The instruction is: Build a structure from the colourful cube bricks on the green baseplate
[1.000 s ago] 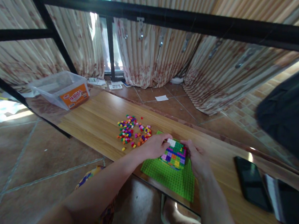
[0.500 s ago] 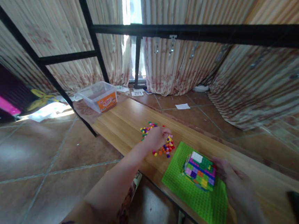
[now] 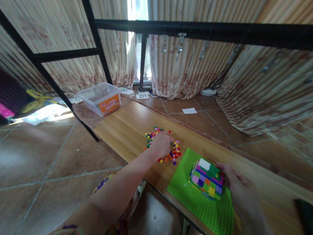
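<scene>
My left hand [image 3: 161, 146] reaches palm down into a loose pile of small coloured toy bricks [image 3: 173, 155] on the wooden table. Its fingertips are bent down among the bricks, and whether they pinch one is hidden. A block-shaped build of toy bricks [image 3: 207, 178], in purple, green, yellow, orange and white, stands on a green studded baseplate [image 3: 179, 187]. My right hand [image 3: 239, 187] is at the build's right side, its fingers against the far right edge and steadying it. Part of that side is covered by the hand.
A clear plastic tub [image 3: 99, 98] with an orange label stands beyond the table's far left end. The wooden table [image 3: 131, 126] runs diagonally. A dark object [image 3: 308, 222] lies at its right. Black metal bars [image 3: 180, 30] cross ahead, before curtains.
My left hand has lowered and flattened slightly over the pile, shifting a little left. My right hand stays by the build. The whole view has shifted slightly.
</scene>
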{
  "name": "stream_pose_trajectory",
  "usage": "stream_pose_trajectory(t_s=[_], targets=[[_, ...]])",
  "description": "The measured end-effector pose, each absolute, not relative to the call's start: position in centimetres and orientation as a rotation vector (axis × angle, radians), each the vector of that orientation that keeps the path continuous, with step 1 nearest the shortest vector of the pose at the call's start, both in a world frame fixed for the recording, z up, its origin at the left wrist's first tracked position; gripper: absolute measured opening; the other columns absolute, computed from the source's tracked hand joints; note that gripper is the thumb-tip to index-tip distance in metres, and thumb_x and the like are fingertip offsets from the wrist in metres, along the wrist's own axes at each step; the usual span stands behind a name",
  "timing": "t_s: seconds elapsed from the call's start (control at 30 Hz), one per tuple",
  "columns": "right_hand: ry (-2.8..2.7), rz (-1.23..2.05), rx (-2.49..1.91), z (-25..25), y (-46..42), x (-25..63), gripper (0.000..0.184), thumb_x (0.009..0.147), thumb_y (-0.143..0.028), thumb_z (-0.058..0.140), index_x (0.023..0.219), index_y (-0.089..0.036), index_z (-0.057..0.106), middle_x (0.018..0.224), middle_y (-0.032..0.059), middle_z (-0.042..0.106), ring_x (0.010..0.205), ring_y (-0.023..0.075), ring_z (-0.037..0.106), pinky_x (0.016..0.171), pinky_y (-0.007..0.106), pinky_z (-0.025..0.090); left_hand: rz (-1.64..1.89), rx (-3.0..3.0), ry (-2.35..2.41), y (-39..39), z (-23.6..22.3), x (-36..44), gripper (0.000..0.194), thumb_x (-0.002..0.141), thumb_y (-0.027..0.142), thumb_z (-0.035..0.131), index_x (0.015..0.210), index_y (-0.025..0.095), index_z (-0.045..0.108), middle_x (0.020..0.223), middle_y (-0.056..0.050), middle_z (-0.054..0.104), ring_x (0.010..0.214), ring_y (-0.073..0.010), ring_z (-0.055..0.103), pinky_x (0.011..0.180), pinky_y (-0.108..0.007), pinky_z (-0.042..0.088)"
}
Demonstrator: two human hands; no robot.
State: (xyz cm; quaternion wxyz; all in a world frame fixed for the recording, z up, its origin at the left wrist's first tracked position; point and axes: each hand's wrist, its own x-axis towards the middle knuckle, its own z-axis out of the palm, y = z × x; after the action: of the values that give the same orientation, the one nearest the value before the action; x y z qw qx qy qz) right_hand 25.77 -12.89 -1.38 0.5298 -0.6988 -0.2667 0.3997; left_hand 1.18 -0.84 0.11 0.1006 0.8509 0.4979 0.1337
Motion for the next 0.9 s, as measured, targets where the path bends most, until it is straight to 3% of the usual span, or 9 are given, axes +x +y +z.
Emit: stream_pose_trajectory(t_s=[0.33, 0.5, 0.67, 0.77, 0.9], targets=[[-0.640, 0.923, -1.667, -0.7, -13.1, 25.3, 0.035, 0.067, -0.050, 0.074, 0.084, -0.020, 0.076, 0.085, 0.0049, 0.076, 0.075, 0.0181, 0.070, 0.065, 0.025, 0.056, 0.288, 2.583, 1.491, -0.7, -0.3, 1.4, 0.028, 0.081, 0.012, 0.050, 0.093, 0.017, 0.075, 0.104, -0.011, 0.066, 0.104, -0.0230, 0.059, 0.095, -0.035, 0.047], [-0.663, 0.868, -1.574, -1.4, -12.9, 25.8, 0.036, 0.069, -0.052, 0.074, 0.084, -0.020, 0.076, 0.085, 0.0058, 0.076, 0.077, 0.0197, 0.071, 0.069, 0.030, 0.057, 0.491, 2.495, 1.410, -0.8, 0.4, 1.1, 0.025, 0.083, 0.012, 0.049, 0.089, 0.014, 0.073, 0.097, -0.011, 0.067, 0.098, -0.0214, 0.061, 0.093, -0.035, 0.048], [-0.768, 0.457, -1.466, 0.1, -13.1, 24.3, 0.029, 0.075, -0.047, 0.072, 0.084, -0.020, 0.075, 0.082, 0.0044, 0.075, 0.077, 0.0185, 0.070, 0.073, 0.032, 0.056, 0.781, 2.040, 1.008, -1.7, 1.7, 1.7, 0.017, 0.083, 0.016, 0.055, 0.091, 0.013, 0.070, 0.085, -0.006, 0.071, 0.080, -0.0156, 0.065, 0.078, -0.029, 0.052], [-0.913, 0.483, -1.372, 1.3, -13.4, 22.7, 0.025, 0.078, -0.044, 0.070, 0.088, -0.022, 0.076, 0.085, 0.0040, 0.076, 0.078, 0.0184, 0.070, 0.074, 0.032, 0.055, 0.782, 1.644, 0.762, -3.1, 2.1, 3.1, 0.020, 0.084, 0.025, 0.060, 0.098, 0.012, 0.068, 0.084, -0.006, 0.073, 0.074, -0.0137, 0.067, 0.070, -0.025, 0.053], [-1.057, 0.603, -1.355, 2.1, -13.6, 21.1, 0.024, 0.079, -0.044, 0.069, 0.089, -0.023, 0.076, 0.089, 0.0037, 0.076, 0.081, 0.0190, 0.070, 0.076, 0.031, 0.055, 0.783, 1.380, 0.649, -4.9, 2.1, 5.4, 0.025, 0.080, 0.028, 0.068, 0.100, 0.013, 0.069, 0.089, -0.006, 0.075, 0.075, -0.0131, 0.069, 0.073, -0.026, 0.055]])
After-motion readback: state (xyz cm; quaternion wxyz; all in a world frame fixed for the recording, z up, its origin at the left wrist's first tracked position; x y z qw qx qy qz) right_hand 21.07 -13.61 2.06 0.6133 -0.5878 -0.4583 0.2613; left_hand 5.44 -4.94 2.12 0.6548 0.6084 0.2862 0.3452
